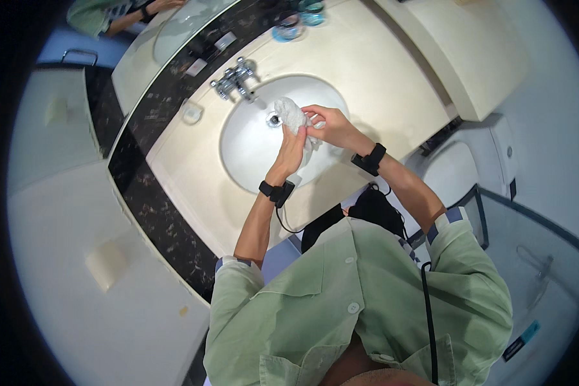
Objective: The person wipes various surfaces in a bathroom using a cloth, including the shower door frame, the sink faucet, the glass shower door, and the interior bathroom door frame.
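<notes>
While over one sink [251, 151], two hands, left hand [291, 153], right hand [328, 124], one white cloth [292, 116]

Bright, even indoor light fills the view, and no lamp itself shows. The white basin [251, 148] under the left hand [291, 151] is nearly washed out, with a soft shadow along its rim on the person's side. The cloth [292, 116] just beyond the right hand [328, 123] loses its folds to glare. Focus is sharp around both hands. Straight edges of the surface [379, 83] bow strongly outward, and the corners fall into black vignette.
</notes>
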Tool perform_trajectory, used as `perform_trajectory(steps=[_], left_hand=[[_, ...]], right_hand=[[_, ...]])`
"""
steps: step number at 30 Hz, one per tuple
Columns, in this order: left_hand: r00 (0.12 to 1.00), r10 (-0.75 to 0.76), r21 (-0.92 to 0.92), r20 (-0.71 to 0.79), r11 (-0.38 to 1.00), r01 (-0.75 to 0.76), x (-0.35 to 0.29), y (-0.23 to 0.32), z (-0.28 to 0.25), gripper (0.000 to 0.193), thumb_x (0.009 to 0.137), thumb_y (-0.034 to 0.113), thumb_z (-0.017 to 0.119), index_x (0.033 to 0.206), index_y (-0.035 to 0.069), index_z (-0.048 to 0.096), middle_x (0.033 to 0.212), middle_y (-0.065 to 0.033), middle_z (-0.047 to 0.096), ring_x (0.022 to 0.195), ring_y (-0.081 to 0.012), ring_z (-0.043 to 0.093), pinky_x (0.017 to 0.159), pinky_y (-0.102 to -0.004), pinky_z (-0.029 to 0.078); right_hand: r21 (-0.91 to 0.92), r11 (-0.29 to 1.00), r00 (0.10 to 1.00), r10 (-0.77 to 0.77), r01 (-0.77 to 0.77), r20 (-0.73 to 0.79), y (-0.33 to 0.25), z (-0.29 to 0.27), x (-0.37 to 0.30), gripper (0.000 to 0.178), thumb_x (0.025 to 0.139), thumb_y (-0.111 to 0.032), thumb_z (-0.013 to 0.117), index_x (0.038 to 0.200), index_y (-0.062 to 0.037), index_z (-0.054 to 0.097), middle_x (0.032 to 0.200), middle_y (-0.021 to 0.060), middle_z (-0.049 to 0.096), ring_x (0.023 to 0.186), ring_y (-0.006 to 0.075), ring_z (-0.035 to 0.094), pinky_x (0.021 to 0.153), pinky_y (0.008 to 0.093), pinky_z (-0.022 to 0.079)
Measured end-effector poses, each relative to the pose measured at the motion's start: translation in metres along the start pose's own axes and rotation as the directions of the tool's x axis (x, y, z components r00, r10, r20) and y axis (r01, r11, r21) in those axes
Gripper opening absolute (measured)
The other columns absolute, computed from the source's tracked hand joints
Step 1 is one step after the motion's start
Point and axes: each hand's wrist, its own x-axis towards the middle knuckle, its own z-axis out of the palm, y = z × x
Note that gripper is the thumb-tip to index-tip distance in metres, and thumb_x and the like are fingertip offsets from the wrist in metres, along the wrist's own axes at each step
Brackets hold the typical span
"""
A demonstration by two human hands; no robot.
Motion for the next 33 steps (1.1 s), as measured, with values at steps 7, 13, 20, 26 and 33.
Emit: perform_trajectory(steps=[7,13,20,26,33], left_hand=[[0.982,0.174,-0.14,0.075,0.977,-0.162,0.016,0.084,0.08,0.043,0.098,0.031,0.058,0.126,-0.001,0.053,0.105,-0.0128,0.067,0.092,-0.0215,0.063,0.081,-0.0337,0.05],[0.975,0.082,-0.168,0.205,0.985,-0.047,0.03,0.166,0.174,0.037,0.082,0.02,0.08,0.109,0.0,0.064,0.091,-0.0056,0.068,0.079,-0.0115,0.061,0.069,-0.0252,0.05],[0.758,0.32,-0.081,0.568,0.938,-0.336,0.032,0.248,0.328,0.036,0.08,0.027,0.081,0.102,0.0,0.072,0.081,-0.0074,0.071,0.069,-0.0121,0.064,0.062,-0.0266,0.05],[0.407,0.219,-0.118,0.887,0.959,-0.257,-0.002,0.305,0.461,0.029,0.101,0.028,0.056,0.105,0.002,0.067,0.098,-0.0008,0.062,0.088,-0.0039,0.054,0.072,-0.0208,0.043],[0.249,0.287,-0.259,0.925,0.956,-0.139,-0.056,0.365,0.581,0.023,0.092,0.017,0.069,0.107,0.002,0.062,0.096,-0.0007,0.065,0.09,-0.0066,0.058,0.079,-0.0241,0.047]], right_hand=[[-0.554,0.832,0.876,-0.254,-0.018,-0.411,-0.056,-0.084,-0.106,0.029,0.075,-0.013,0.065,0.104,-0.0054,0.064,0.095,0.0122,0.063,0.087,0.0307,0.065,0.076,0.038,0.053],[-0.485,0.825,0.521,-0.289,-0.29,-0.803,-0.044,-0.174,-0.273,0.025,0.075,-0.007,0.058,0.1,-0.0083,0.06,0.094,0.0118,0.06,0.083,0.0334,0.062,0.072,0.0407,0.051],[-0.389,0.765,0.474,-0.125,-0.513,-0.872,-0.015,-0.22,-0.499,0.029,0.077,-0.025,0.075,0.101,-0.0078,0.07,0.089,0.0103,0.059,0.081,0.0295,0.061,0.068,0.0365,0.049],[-0.198,0.874,0.242,-0.096,-0.444,-0.966,-0.034,-0.209,-0.638,0.026,0.086,-0.021,0.074,0.104,-0.0021,0.073,0.095,0.0124,0.07,0.076,0.0263,0.065,0.067,0.0329,0.051],[-0.159,0.783,-0.034,-0.225,-0.601,-0.974,-0.045,-0.182,-0.745,0.024,0.08,-0.006,0.071,0.103,-0.0013,0.068,0.099,0.0164,0.07,0.082,0.0349,0.066,0.069,0.0365,0.051]])
